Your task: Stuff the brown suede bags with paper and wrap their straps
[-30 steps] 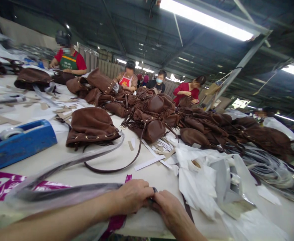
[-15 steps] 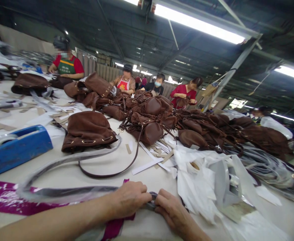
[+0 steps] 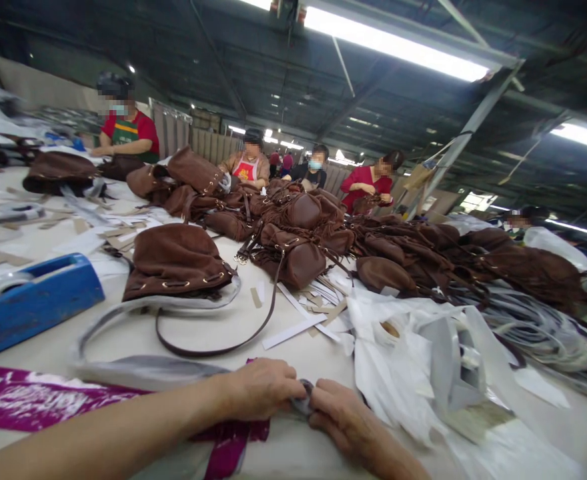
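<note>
Near the front edge of the table, my left hand (image 3: 261, 390) and my right hand (image 3: 341, 417) are close together, fingers pinched on a dark bag strap (image 3: 146, 371) in a clear plastic sleeve. A short wrapped piece of it shows between the fingertips. From my left hand the strap loops left and back to a brown drawstring bag (image 3: 176, 260) with gold eyelets, lying on its side. A thin brown strap (image 3: 223, 351) curves out from the bag area across the table. What lies under my fingers is hidden.
A blue tape dispenser (image 3: 38, 300) stands at left, above purple printed tape (image 3: 48, 400). Brown bags (image 3: 298, 227) are heaped across the middle. White plastic (image 3: 388, 347) and wrapped straps (image 3: 538, 327) lie at right. Paper strips (image 3: 293, 331) are scattered about. Several people work beyond.
The wrapped strap's loop at left has drawn in toward the right. Both hands stay nearly in place, still pinching it. A co-worker at far left has shifted slightly.
</note>
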The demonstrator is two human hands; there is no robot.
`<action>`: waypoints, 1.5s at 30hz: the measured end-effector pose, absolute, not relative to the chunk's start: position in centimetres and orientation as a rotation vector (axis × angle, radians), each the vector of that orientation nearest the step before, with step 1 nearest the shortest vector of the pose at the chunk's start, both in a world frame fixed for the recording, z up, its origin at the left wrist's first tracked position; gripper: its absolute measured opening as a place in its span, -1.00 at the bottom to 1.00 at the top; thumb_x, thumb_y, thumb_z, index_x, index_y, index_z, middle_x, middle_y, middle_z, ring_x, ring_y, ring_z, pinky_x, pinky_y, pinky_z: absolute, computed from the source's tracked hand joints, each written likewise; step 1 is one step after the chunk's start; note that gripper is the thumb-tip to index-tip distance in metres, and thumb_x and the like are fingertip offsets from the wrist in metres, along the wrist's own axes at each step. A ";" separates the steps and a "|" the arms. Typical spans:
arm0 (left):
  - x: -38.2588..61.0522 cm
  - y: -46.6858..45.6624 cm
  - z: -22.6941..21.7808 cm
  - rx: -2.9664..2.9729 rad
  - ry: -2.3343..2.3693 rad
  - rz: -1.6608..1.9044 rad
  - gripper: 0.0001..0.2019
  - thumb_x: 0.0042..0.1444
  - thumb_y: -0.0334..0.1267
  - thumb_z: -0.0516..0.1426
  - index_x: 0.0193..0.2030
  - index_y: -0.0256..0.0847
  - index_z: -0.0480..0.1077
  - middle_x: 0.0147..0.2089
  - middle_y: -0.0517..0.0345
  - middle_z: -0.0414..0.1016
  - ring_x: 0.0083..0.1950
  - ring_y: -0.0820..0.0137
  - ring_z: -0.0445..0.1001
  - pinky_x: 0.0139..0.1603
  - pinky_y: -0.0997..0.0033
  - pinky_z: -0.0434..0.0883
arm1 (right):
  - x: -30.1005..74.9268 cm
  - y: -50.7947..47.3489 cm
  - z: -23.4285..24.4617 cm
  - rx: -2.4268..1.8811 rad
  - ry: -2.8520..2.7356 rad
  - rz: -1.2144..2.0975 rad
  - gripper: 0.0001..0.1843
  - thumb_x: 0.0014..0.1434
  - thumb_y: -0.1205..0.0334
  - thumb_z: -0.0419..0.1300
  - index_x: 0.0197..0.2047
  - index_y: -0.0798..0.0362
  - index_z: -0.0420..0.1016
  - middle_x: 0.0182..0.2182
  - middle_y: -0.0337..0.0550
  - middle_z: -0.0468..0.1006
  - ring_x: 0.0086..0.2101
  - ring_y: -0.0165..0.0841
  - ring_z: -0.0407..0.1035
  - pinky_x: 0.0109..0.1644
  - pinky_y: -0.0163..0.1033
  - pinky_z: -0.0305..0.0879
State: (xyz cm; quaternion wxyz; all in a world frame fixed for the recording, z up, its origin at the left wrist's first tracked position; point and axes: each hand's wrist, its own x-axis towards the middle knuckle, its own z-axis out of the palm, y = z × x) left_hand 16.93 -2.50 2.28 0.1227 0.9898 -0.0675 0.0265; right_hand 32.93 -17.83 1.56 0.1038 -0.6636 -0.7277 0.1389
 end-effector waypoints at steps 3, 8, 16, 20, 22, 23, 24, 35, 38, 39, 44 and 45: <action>17.6 -2.9 2.5 2.974 -0.194 0.027 -0.89 0.15 -0.42 0.11 -0.20 -0.17 0.35 -0.24 0.14 0.46 -0.20 0.31 0.45 -0.25 0.43 0.37 | 33.1 -17.7 2.3 -1.982 -2.141 0.416 -0.88 0.20 0.42 0.07 -0.28 0.02 0.37 -0.32 -0.15 0.48 -0.27 -0.29 0.38 -0.24 -0.28 0.21; 18.4 -6.8 0.3 2.867 0.338 0.085 -0.87 0.17 -0.43 0.05 -0.13 -0.25 0.31 -0.14 0.01 0.47 -0.13 0.21 0.44 -0.14 0.23 0.42 | 31.4 -17.7 1.2 -2.187 -1.879 0.340 -0.88 0.18 0.41 0.07 -0.22 0.03 0.34 -0.29 -0.09 0.54 -0.26 -0.22 0.43 -0.22 -0.24 0.22; 17.4 -3.7 2.2 3.073 -0.073 0.155 -0.95 0.27 -0.34 0.04 -0.17 -0.18 0.32 -0.21 0.09 0.44 -0.21 0.28 0.41 -0.35 0.38 0.37 | 33.6 -18.4 1.4 -2.019 -2.091 0.376 -0.87 0.23 0.40 0.04 -0.34 0.03 0.33 -0.34 -0.16 0.46 -0.30 -0.31 0.35 -0.26 -0.28 0.18; 18.3 -5.9 1.2 3.014 0.149 0.117 -0.93 0.26 -0.41 0.02 -0.18 -0.25 0.31 -0.17 0.05 0.44 -0.16 0.25 0.41 -0.26 0.32 0.42 | 32.1 -17.9 2.4 -2.262 -1.967 0.284 -0.86 0.11 0.33 0.19 -0.21 0.02 0.41 -0.28 -0.12 0.42 -0.27 -0.23 0.34 -0.22 -0.19 0.22; 18.2 -6.5 0.5 2.955 0.244 0.141 -0.93 0.25 -0.41 0.03 -0.16 -0.24 0.30 -0.17 0.06 0.44 -0.16 0.26 0.40 -0.21 0.29 0.43 | 31.4 -17.7 2.2 -2.327 -1.882 0.231 -0.87 0.10 0.34 0.22 -0.24 0.03 0.43 -0.27 -0.10 0.39 -0.26 -0.21 0.33 -0.21 -0.17 0.23; 18.0 -6.4 0.4 2.940 0.230 0.158 -0.94 0.25 -0.39 0.04 -0.16 -0.23 0.30 -0.18 0.08 0.44 -0.17 0.28 0.41 -0.20 0.30 0.43 | 31.4 -17.6 2.0 -2.281 -1.879 0.250 -0.92 0.12 0.36 0.21 -0.27 0.04 0.43 -0.27 -0.11 0.37 -0.25 -0.23 0.33 -0.21 -0.18 0.24; 17.8 -6.0 0.4 2.940 0.180 0.167 -0.94 0.26 -0.36 0.05 -0.15 -0.22 0.31 -0.19 0.09 0.44 -0.19 0.29 0.41 -0.20 0.32 0.43 | 31.6 -17.5 1.8 -2.196 -1.898 0.286 -0.94 0.14 0.39 0.18 -0.31 0.05 0.41 -0.27 -0.12 0.36 -0.24 -0.26 0.32 -0.20 -0.21 0.25; 19.1 -8.1 0.7 2.821 0.516 -0.027 -0.81 0.28 -0.45 -0.05 -0.07 -0.26 0.32 -0.07 -0.01 0.46 -0.04 0.18 0.43 -0.08 0.16 0.45 | 32.0 -17.8 0.9 -2.386 -1.959 0.166 -0.64 0.14 0.56 -0.02 -0.09 0.03 0.39 -0.26 -0.05 0.46 -0.28 -0.21 0.41 -0.24 -0.20 0.29; 17.7 -7.7 0.5 2.826 0.339 0.052 -0.83 0.25 -0.39 0.01 -0.04 -0.21 0.30 -0.08 0.05 0.46 -0.09 0.21 0.44 -0.11 0.19 0.45 | 31.8 -18.8 0.6 -2.164 -1.972 0.322 -0.71 0.13 0.53 0.01 -0.13 0.03 0.36 -0.27 -0.11 0.45 -0.27 -0.28 0.40 -0.20 -0.25 0.27; 17.2 -7.1 0.7 2.848 0.266 0.058 -0.82 0.23 -0.37 0.04 -0.03 -0.19 0.30 -0.11 0.08 0.46 -0.13 0.23 0.45 -0.15 0.22 0.46 | 32.0 -19.1 0.6 -2.077 -1.989 0.368 -0.76 0.15 0.48 0.04 -0.15 0.03 0.36 -0.27 -0.12 0.44 -0.26 -0.29 0.40 -0.19 -0.26 0.27; 16.2 -4.9 2.4 3.037 -0.030 -0.027 -0.89 0.26 -0.40 0.00 -0.17 -0.23 0.34 -0.18 0.07 0.46 -0.21 0.27 0.44 -0.29 0.35 0.44 | 33.6 -18.8 1.2 -1.909 -2.134 0.438 -0.93 0.20 0.36 0.10 -0.31 0.03 0.37 -0.31 -0.15 0.44 -0.29 -0.31 0.37 -0.26 -0.29 0.22; 16.4 -4.9 2.6 3.062 -0.071 -0.017 -0.87 0.28 -0.39 -0.02 -0.19 -0.24 0.35 -0.18 0.06 0.46 -0.18 0.26 0.44 -0.29 0.35 0.43 | 33.9 -18.5 1.3 -1.891 -2.164 0.427 -0.92 0.21 0.37 0.10 -0.31 0.04 0.38 -0.31 -0.14 0.44 -0.28 -0.31 0.37 -0.26 -0.29 0.22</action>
